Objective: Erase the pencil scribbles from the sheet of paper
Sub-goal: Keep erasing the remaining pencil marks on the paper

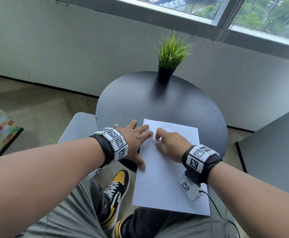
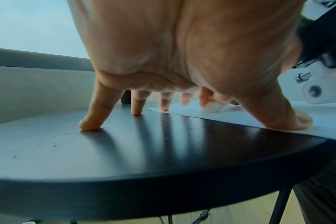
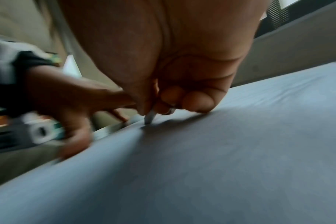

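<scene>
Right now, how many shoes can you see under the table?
2. One yellow, black and white shoe shows beside the near edge of the paper; the other shoe peeks out at the bottom, partly hidden by a trouser leg.

I log the sheet of paper [image 1: 166, 177] as white, with faint grey pencil scribbles [image 1: 171, 130] at its far end. Table [image 1: 140, 100]: matte black. Eraser [image 1: 154, 140]: white. Potted plant [image 1: 172, 54]: bright green blades, black pot. Wrist bands [image 1: 113, 141]: white tiles carrying black-and-white square codes on black straps. Shoe [image 1: 116, 189]: yellow, black, white laces. Trousers [image 1: 68, 217]: grey.
</scene>
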